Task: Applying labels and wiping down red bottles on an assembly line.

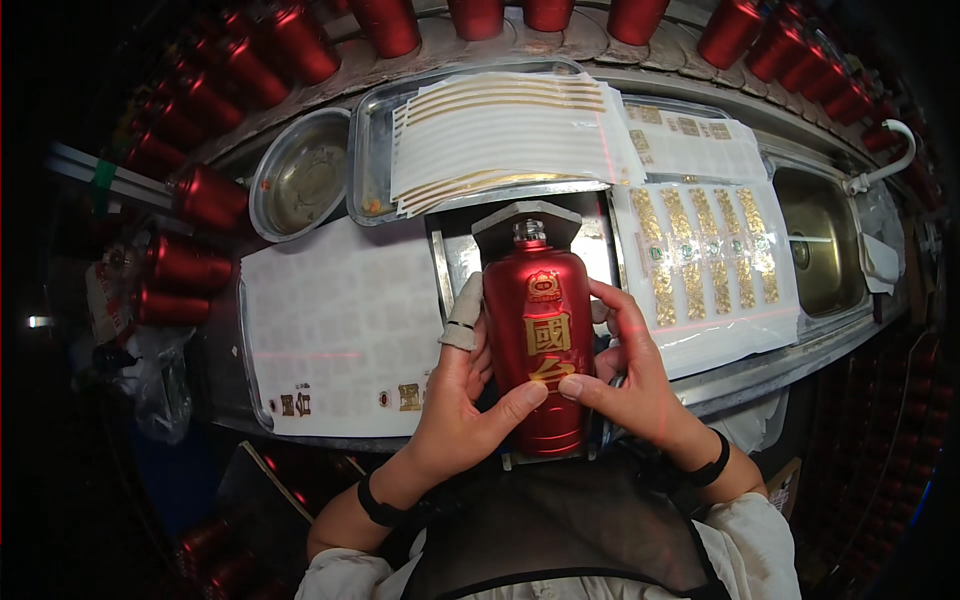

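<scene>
Five things crowd round the red bottle (540, 400). To its left a broad white decal sheet (340, 320) lies on the tabletop (765, 376), its near right part covered by the left hand (460, 395). Beyond it on the far left sits a round metal bowl (305, 178), beside a shallow metal tray (374, 130). A fanned stack of white sheets (505, 135) fills the tray and overhangs its near edge. To the right lie gold-patterned decal sheets (705, 260), with a sink basin (820, 270) and a white faucet (900, 145) farther right. More red bottles (475, 15) line the far side on a belt of overlapping slats (565, 45).

The bottle is between the two hands, in the near middle, neck toward the far side, before an angled metal bracket (486, 232); whether they touch cannot be told. The left hand and the right hand (635, 370) hold it from both sides, thumbs laid over the front at the lower gold character.

The bottle is glossy, broad-shouldered and tapering, with raised-looking gold marks and a silvery neck. The sheets look thin and smooth, the bowl dull and stained inside. A pale, wrinkled finger cover (464, 305) sheathes a left finger.
</scene>
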Demonstrator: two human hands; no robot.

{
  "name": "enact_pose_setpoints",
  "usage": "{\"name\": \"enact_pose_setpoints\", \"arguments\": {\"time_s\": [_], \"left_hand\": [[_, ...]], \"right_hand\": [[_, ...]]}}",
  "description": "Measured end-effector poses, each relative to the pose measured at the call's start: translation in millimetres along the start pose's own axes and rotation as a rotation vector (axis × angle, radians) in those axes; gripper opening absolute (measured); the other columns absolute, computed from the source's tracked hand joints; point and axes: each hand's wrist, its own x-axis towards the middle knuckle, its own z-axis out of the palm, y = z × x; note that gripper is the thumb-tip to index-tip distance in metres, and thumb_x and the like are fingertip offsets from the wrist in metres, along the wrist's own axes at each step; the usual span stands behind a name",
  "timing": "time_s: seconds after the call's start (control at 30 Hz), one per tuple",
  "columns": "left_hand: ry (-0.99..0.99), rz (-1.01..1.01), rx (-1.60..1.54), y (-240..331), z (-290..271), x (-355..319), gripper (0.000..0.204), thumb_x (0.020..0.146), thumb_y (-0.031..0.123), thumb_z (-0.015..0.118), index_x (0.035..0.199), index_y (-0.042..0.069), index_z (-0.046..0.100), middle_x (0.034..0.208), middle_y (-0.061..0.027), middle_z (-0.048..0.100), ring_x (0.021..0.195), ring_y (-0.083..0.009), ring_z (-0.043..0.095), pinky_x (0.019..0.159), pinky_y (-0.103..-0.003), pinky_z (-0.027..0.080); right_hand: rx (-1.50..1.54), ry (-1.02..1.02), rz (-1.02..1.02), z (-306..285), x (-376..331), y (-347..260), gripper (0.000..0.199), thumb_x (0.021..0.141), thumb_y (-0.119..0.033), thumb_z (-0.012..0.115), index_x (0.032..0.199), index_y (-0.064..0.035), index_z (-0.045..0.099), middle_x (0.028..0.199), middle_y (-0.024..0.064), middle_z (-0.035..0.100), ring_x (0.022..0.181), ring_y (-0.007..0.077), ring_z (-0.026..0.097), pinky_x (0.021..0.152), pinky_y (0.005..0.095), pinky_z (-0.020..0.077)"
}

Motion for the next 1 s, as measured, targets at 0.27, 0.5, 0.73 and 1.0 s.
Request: {"name": "enact_pose_setpoints", "arguments": {"time_s": [0.27,0.5,0.73,1.0], "left_hand": [[0.014,0.02,0.022,0,3,3,0.1,0.09,0.006,0.069,0.157,0.001,-0.004,0.16,-0.0218,0.019,0.146,-0.0289,0.029,0.118,-0.041,0.027],[0.051,0.034,0.033,6,8,-2,0.102,0.087,0.01,0.073,0.157,0.001,-0.001,0.155,-0.0209,0.029,0.14,-0.0263,0.039,0.114,-0.039,0.034],[0.093,0.074,0.217,-4,6,-1,0.101,0.084,0.017,0.077,0.156,-0.001,0.01,0.148,-0.0229,0.04,0.134,-0.0287,0.047,0.109,-0.039,0.039],[0.059,0.019,0.177,2,1,0,0.103,0.085,0.017,0.076,0.156,-0.002,0.004,0.145,-0.0231,0.044,0.129,-0.0286,0.052,0.108,-0.039,0.041]], "right_hand": [[0.077,0.044,-0.001,4,3,2,0.084,0.08,-0.023,0.082,0.147,-0.0065,0.034,0.125,0.0102,0.051,0.066,0.0023,0.054,0.057,0.0183,0.0451],[0.829,0.39,0.177,-45,24,1,0.039,0.086,-0.002,0.066,0.123,-0.001,0.053,0.092,0.008,0.066,0.073,0.0123,0.063,0.069,0.026,0.0544],[-0.292,0.098,-0.592,-6,-9,-35,0.043,0.078,-0.001,0.077,0.116,-0.0001,0.057,0.088,0.0113,0.066,0.077,0.0198,0.064,0.075,0.0315,0.0537],[-0.591,0.219,-0.868,-21,86,-70,0.026,0.079,-0.001,0.077,0.102,0.0006,0.066,0.088,0.0143,0.069,0.072,0.0204,0.068,0.063,0.0316,0.0526]]}}
